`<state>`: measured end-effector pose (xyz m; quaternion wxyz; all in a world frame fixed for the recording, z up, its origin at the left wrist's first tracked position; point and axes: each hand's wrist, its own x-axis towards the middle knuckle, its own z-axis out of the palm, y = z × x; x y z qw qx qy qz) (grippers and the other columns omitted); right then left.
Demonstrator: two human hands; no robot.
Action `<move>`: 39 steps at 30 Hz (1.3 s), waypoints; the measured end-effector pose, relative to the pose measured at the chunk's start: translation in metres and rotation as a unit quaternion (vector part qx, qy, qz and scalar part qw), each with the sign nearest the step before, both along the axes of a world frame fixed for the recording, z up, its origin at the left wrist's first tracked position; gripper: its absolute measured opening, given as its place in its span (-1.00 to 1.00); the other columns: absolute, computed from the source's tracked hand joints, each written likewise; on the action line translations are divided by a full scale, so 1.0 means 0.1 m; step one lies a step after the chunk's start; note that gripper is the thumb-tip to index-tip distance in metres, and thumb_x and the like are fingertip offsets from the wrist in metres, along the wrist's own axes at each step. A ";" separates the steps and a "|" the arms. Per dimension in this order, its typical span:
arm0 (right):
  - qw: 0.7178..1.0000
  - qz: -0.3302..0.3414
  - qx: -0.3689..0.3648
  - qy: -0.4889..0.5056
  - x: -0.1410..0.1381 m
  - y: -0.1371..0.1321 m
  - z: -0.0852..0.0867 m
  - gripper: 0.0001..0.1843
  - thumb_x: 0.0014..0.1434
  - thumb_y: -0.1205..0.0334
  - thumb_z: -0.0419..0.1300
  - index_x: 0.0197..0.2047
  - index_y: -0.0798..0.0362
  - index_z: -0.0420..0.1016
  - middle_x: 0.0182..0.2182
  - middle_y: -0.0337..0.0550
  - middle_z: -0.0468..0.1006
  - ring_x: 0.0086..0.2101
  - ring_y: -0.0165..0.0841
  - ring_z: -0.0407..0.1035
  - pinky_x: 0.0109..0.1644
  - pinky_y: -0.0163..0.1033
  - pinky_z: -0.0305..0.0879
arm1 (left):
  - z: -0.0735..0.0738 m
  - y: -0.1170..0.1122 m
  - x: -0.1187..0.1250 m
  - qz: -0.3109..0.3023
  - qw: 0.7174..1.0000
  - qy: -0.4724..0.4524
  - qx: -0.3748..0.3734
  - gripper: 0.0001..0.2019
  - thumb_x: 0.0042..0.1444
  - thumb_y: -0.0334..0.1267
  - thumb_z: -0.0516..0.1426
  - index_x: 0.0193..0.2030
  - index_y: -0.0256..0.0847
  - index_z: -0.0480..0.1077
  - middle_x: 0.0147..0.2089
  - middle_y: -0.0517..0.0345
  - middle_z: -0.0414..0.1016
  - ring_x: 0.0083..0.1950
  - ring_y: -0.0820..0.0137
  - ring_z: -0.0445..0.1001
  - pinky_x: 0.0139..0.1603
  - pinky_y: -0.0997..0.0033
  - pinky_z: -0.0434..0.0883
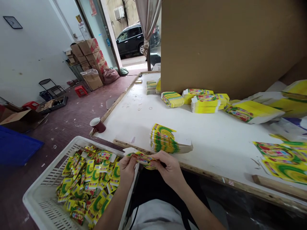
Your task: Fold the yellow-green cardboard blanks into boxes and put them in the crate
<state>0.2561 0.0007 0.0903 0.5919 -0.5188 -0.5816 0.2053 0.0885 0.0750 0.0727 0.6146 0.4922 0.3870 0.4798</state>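
Between my two hands, in front of the table edge, is a small yellow and green printed carton [141,158] with white flaps showing at its left end. My left hand [127,169] grips that left end, thumb on top. At the other end my right hand [167,167] pinches the carton between thumb and fingers. Just beyond, a fanned stack of flat cartons [164,139] lies on the white table [134,118]. A white plastic basket [39,187] at lower left holds many small yellow-green cartons [96,174].
A maroon mug [98,125] stands on the table's left corner. Bundled cartons [206,103] line a tall cardboard panel [230,44]. Flat printed sheets [284,156] and a wooden bar [279,187] lie at right. Stacked boxes [88,52] and a red stool [81,91] are on the floor.
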 end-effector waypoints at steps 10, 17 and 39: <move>0.951 -0.065 0.122 -0.276 0.05 -0.13 0.12 -0.69 0.30 0.38 0.14 -0.02 -0.18 0.57 -0.18 -0.22 0.61 -0.01 -0.27 0.42 0.38 0.06 -0.03 | 0.44 0.09 -0.27 -0.291 0.909 0.251 0.163 0.02 -0.26 0.05 0.44 0.37 -0.10 0.17 0.32 -0.09 0.35 0.33 -0.03 0.32 0.36 -0.01 0.23; 0.980 -0.023 -0.067 0.187 -0.18 0.02 -0.18 -0.35 0.25 -0.04 0.18 0.35 -0.05 0.23 0.29 0.06 0.33 0.26 -0.06 0.24 0.32 0.14 0.20 | 0.13 -0.21 -0.01 -0.196 0.871 0.373 0.252 -0.36 -0.01 -0.27 0.28 0.21 -0.14 0.16 0.13 -0.03 0.47 0.13 0.15 0.48 0.15 0.12 0.42; 0.939 0.119 -0.138 0.291 -0.20 0.02 -0.40 -0.26 0.11 -0.18 0.28 0.28 -0.02 0.38 0.15 0.07 0.52 0.15 0.00 0.40 0.28 0.16 0.25 | 0.07 -0.19 0.01 -0.255 0.865 0.348 0.255 -0.31 -0.09 -0.41 0.23 0.16 -0.11 0.02 0.12 0.01 0.37 0.05 0.21 0.47 0.05 0.17 0.43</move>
